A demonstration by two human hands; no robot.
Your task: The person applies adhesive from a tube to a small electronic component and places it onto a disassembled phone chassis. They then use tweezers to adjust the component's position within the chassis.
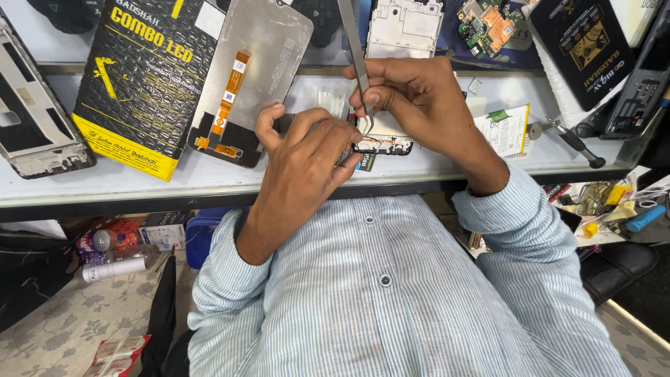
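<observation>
Right hand (419, 105) pinching metal tweezers (354, 49), tips down on an opened phone (382, 144) near the bench's (139, 183) front edge. Left hand (307, 157) curled over the phone's left part, gripping it; phone mostly hidden beneath both hands.

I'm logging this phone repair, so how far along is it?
Done: the phone lies opened, its insides exposed. A screen panel with an orange ribbon lies apart on the counter. In hand: the left hand steadies the phone while the right hand works tweezers into it. Left: the phone is not yet closed.
</observation>
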